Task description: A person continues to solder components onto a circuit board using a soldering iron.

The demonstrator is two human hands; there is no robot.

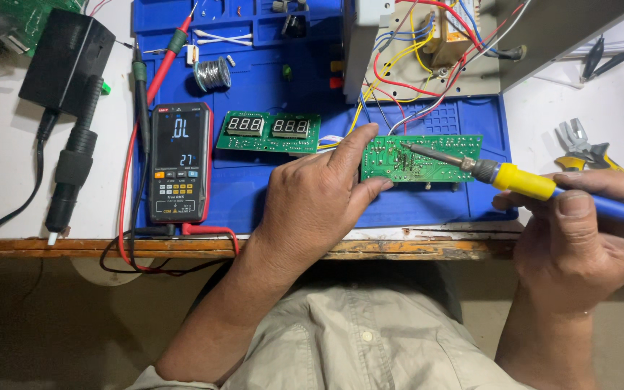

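Observation:
My left hand [319, 195] pinches the left end of a green circuit board [420, 157] that lies solder side up on the blue mat [269, 94]. My right hand [586, 224] grips a soldering iron [521, 180] with a yellow collar and blue handle. Its metal tip rests on the top of the board, near the middle. Coloured wires [391, 79] run from the board up to an open grey chassis [464, 50] at the back.
A second green board with two digit displays [269, 131] lies left of the held board. A black multimeter [179, 162] with red and black probes sits at the mat's left edge. A solder coil [213, 74], a black adapter [66, 61] and pliers [585, 144] lie around.

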